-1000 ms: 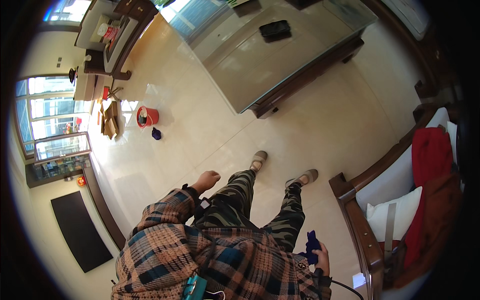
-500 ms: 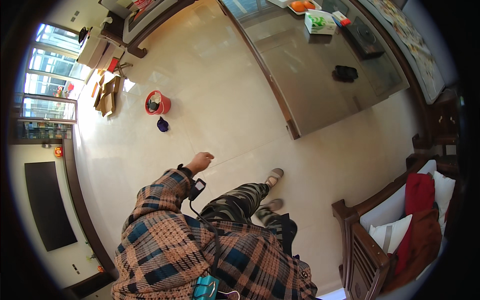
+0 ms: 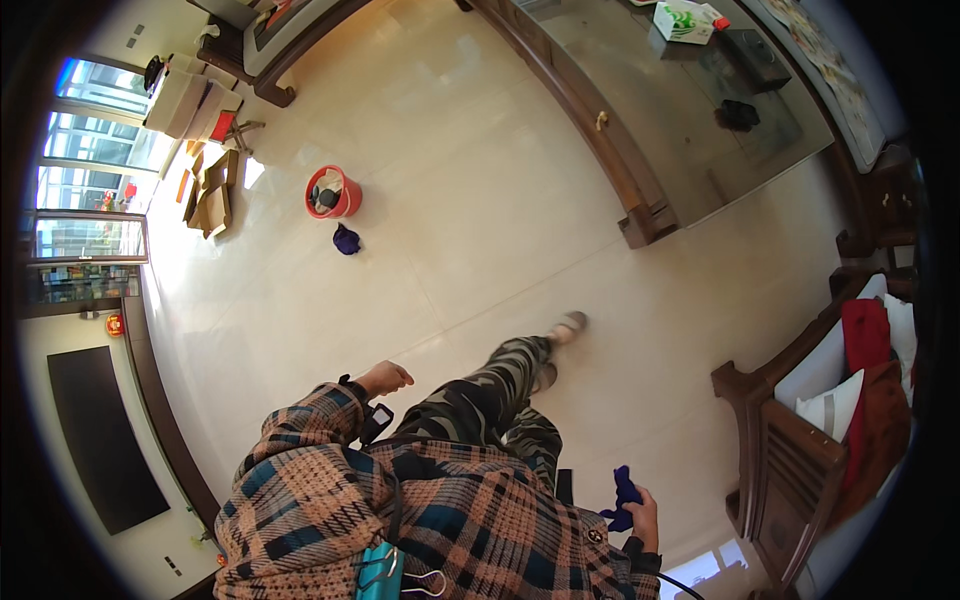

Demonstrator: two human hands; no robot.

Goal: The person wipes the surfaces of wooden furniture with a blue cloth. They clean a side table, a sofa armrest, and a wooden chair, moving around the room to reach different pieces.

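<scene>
My right hand (image 3: 645,516), low at my right side, is closed on a crumpled dark purple cloth (image 3: 625,497) that sticks up and out from its fingers. In front of me on the left, my left hand (image 3: 384,378) hangs over the floor with its fingers curled in and nothing visible in them. A similar dark purple cloth (image 3: 346,239) lies bunched on the floor farther off. Just beyond it stands a red bucket (image 3: 346,196) with dark and pale things inside, too small to name. Both hands are well away from the bucket.
A glass-topped wooden table (image 3: 690,165) stands at the far right, bearing a tissue box (image 3: 685,22). A wooden sofa (image 3: 790,470) with cushions is at the right. Flattened cardboard (image 3: 212,195) lies near the windows. A dark flat screen (image 3: 107,440) hangs at the left.
My right hand has come into view with the purple cloth. My left hand is lower and nearer to my body. The view has shifted, my feet have moved, and the bucket appears farther right.
</scene>
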